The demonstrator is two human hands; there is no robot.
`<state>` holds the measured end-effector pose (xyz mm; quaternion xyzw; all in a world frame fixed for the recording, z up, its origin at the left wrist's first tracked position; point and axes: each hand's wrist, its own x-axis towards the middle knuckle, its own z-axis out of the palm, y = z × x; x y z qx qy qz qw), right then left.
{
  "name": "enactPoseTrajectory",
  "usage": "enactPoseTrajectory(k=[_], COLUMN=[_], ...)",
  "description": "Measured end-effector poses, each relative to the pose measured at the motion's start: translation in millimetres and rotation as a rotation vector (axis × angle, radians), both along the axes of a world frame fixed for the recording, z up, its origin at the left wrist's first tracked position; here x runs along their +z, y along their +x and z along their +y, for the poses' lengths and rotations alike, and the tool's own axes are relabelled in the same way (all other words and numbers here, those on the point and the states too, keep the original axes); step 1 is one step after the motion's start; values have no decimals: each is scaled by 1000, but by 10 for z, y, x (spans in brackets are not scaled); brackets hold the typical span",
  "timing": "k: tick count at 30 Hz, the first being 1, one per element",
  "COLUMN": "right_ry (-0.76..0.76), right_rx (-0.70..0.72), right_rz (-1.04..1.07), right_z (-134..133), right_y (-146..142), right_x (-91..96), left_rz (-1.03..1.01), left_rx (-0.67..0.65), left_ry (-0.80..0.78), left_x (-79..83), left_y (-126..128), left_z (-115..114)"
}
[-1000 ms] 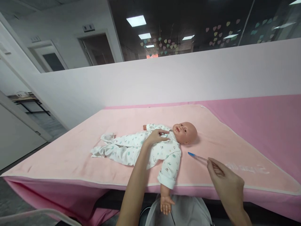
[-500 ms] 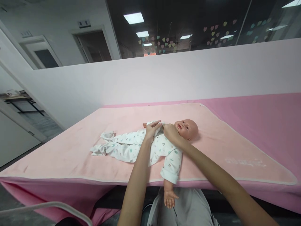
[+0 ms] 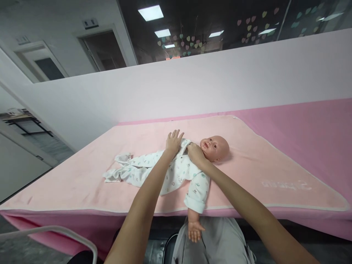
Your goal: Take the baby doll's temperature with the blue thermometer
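Note:
A baby doll [image 3: 214,147] in a white patterned sleepsuit [image 3: 170,172] lies on its back on a pale pink blanket [image 3: 247,172], head to the right. Its near arm hangs over the table's front edge. My left hand [image 3: 173,140] rests on the doll's far shoulder with fingers spread flat. My right hand [image 3: 195,153] is closed at the sleepsuit's collar, just under the doll's chin; what the fingers hold is hidden.
The blanket covers a table draped in darker pink cloth [image 3: 310,128], against a low white partition [image 3: 192,84]. A white curved rail [image 3: 55,234] shows at the lower left. A doorway [image 3: 104,51] is at the back left.
My right hand, which held a thin blue-tipped stick beside the doll, has moved to the doll's collar. My left hand slid from the chest to the far shoulder and spread open.

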<state>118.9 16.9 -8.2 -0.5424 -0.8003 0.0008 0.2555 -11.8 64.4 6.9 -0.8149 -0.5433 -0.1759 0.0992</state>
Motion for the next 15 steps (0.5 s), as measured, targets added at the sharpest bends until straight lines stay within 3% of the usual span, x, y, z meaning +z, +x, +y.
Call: enactPoseTrajectory(k=[4, 11, 15], right_ry=[5, -40, 76], right_rx=[-2, -9, 32], right_rz=[-136, -206, -312], right_z=[-24, -120, -277], right_y=[-2, -3, 50], right_x=[48, 102, 184], left_rz=[161, 166, 105], left_rx=[129, 258, 258], left_ry=[-127, -68, -185], left_x=[1, -9, -25], left_y=[32, -48, -85], left_z=[145, -59, -75])
